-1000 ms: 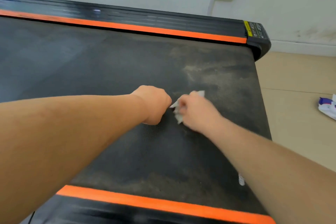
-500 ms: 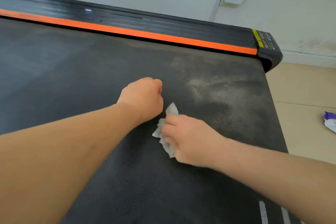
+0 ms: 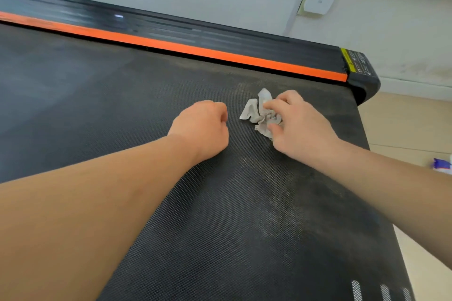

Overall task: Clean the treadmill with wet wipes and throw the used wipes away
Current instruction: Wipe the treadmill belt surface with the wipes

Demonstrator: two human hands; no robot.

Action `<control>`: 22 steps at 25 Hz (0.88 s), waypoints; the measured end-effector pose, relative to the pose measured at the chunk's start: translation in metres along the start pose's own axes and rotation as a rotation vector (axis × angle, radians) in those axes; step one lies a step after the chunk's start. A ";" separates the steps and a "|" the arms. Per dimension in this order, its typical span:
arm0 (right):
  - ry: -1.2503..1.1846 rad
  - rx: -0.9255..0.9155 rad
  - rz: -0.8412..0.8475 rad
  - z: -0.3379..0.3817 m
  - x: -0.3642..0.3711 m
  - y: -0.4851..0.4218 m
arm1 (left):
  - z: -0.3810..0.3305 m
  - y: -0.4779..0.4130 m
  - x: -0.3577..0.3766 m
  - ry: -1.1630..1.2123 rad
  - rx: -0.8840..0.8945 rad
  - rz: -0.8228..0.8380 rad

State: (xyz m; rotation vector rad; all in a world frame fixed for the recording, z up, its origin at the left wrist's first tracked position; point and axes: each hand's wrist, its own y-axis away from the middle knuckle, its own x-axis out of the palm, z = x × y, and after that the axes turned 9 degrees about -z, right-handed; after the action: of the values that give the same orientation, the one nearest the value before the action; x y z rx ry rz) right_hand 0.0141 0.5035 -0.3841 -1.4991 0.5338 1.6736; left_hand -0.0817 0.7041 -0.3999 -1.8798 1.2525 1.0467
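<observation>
right hand (image 3: 299, 127) slid the crumpled wet wipe (image 3: 255, 112) further up the treadmill belt (image 3: 220, 227) | fingers bunched tight on it | left hand (image 3: 203, 127) just a closed fist parked on the belt

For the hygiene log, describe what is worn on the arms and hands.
Nothing worn shows. The left forearm and right forearm are bare, no sleeve in view. The left hand and right hand show no gloves, rings, watch or bands.

Bare left hand (image 3: 201, 127) and right hand (image 3: 302, 127), forearms (image 3: 97, 203) bare too.
</observation>
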 end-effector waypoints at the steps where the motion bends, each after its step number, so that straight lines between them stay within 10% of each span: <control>1: 0.008 0.051 0.021 0.005 -0.001 0.004 | -0.004 -0.001 0.001 0.006 0.006 -0.004; 8: -0.011 0.147 0.370 0.039 0.034 -0.008 | -0.004 -0.001 0.003 -0.014 0.009 -0.014; 15: 0.146 0.167 0.382 0.029 0.047 -0.088 | 0.016 -0.003 0.005 -0.003 -0.053 -0.046; 22: 0.038 -0.211 0.366 0.027 0.046 -0.064 | 0.013 -0.006 0.008 0.035 -0.052 -0.122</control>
State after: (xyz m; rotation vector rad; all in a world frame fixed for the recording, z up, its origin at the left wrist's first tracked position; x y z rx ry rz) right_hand 0.0497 0.5745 -0.4102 -1.6601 0.7034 2.0380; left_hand -0.0779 0.7137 -0.4128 -1.9950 1.1242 0.9938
